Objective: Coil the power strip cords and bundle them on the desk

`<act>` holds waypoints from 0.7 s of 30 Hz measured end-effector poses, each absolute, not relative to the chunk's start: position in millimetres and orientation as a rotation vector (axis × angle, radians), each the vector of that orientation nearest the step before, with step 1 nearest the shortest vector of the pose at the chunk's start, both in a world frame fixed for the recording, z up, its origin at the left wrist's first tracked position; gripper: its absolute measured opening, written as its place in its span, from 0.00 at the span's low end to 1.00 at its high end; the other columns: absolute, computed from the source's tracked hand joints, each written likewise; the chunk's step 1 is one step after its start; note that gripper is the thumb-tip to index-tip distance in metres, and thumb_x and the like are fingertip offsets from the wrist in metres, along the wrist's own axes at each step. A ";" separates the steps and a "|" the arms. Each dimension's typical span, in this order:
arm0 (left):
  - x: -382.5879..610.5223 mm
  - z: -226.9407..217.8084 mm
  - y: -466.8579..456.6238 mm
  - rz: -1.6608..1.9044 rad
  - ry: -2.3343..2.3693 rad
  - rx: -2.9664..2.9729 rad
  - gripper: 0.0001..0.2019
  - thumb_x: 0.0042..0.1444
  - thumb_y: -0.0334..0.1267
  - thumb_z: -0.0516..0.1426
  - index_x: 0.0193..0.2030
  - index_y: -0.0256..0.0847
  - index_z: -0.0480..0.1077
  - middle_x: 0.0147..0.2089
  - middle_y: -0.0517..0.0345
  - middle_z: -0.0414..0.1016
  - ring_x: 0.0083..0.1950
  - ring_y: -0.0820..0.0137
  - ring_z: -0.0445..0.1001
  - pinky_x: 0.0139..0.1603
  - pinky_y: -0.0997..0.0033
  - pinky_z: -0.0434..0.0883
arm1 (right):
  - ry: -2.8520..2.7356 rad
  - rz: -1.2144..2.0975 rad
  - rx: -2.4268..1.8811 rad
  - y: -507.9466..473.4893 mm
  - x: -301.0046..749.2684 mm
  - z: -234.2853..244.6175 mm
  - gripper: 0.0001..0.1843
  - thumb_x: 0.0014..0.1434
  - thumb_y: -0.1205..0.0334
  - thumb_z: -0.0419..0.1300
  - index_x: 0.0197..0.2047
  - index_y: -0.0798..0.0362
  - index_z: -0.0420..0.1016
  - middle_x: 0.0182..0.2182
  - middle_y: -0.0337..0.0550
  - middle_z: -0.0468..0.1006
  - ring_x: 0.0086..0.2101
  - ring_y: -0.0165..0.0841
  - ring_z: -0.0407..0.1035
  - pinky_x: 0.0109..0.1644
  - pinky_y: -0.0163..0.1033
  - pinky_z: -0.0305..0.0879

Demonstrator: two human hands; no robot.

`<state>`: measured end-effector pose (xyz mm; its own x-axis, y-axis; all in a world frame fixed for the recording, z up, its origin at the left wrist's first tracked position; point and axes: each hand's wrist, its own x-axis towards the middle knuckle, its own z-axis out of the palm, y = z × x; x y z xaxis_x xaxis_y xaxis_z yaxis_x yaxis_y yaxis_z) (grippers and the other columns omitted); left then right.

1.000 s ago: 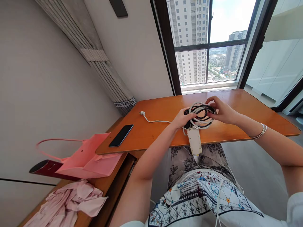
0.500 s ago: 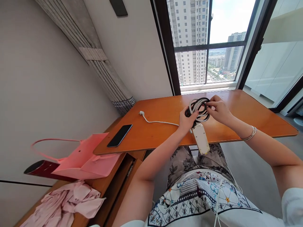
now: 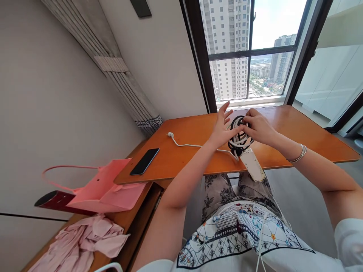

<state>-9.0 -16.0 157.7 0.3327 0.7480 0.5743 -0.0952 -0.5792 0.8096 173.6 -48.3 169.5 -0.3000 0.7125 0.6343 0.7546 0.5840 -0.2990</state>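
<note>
We had the cord bundle (image 3: pixel 239 138) mid-desk (image 3: pixel 297 128), right hand (image 3: pixel 256 126) pinching it at 12 o'clock, left hand (image 3: pixel 222 128) fingers spread wide beside it. No readable writing on the power strip (image 3: pixel 253 169).

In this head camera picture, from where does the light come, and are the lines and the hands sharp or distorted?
Head view: daylight enters through the window, bright on the towers outside; the orange table shows soft sheen, no hard glare; wide-lens distortion bends the window frame and curtain; left hand, right hand and cable coil are sharp enough, without obvious motion blur.
</note>
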 end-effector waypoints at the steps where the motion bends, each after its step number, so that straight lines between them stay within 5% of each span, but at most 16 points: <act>1: -10.0 164.8 -12.7 1.295 0.506 1.904 0.37 0.44 0.50 0.71 0.60 0.46 0.67 0.65 0.47 0.68 0.71 0.53 0.62 0.67 0.55 0.63 | -2.100 -0.114 -1.149 -49.6 172.5 173.2 0.13 0.62 0.58 0.56 0.28 0.53 0.74 0.36 0.47 0.67 0.38 0.38 0.63 0.43 0.45 0.60; 5: -10.0 184.9 -1.9 1.111 0.258 2.101 0.25 0.54 0.54 0.65 0.55 0.44 0.72 0.59 0.47 0.75 0.63 0.56 0.71 0.67 0.55 0.64 | -2.107 -0.209 -1.093 -51.2 168.7 185.6 0.12 0.63 0.58 0.56 0.32 0.53 0.77 0.36 0.47 0.67 0.38 0.38 0.63 0.42 0.45 0.60; 12: -14.4 185.8 -7.9 1.293 0.271 2.033 0.15 0.60 0.48 0.61 0.48 0.43 0.74 0.54 0.52 0.77 0.59 0.61 0.73 0.65 0.58 0.67 | -1.866 -0.283 -0.958 -51.7 158.8 180.4 0.11 0.64 0.56 0.58 0.32 0.51 0.75 0.34 0.44 0.65 0.39 0.40 0.63 0.47 0.50 0.60; 21: -17.6 181.2 -14.7 1.361 0.285 1.868 0.15 0.58 0.49 0.62 0.47 0.44 0.74 0.54 0.53 0.77 0.60 0.61 0.73 0.65 0.60 0.66 | -1.536 -0.217 -0.840 -48.0 152.9 166.0 0.13 0.64 0.52 0.59 0.31 0.50 0.71 0.33 0.43 0.63 0.41 0.40 0.63 0.47 0.50 0.62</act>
<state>-17.6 -14.7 181.2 0.3985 0.5901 0.7021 -0.2588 -0.6621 0.7033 152.9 -48.0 166.0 0.0780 0.3736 0.9243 0.6149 0.7118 -0.3396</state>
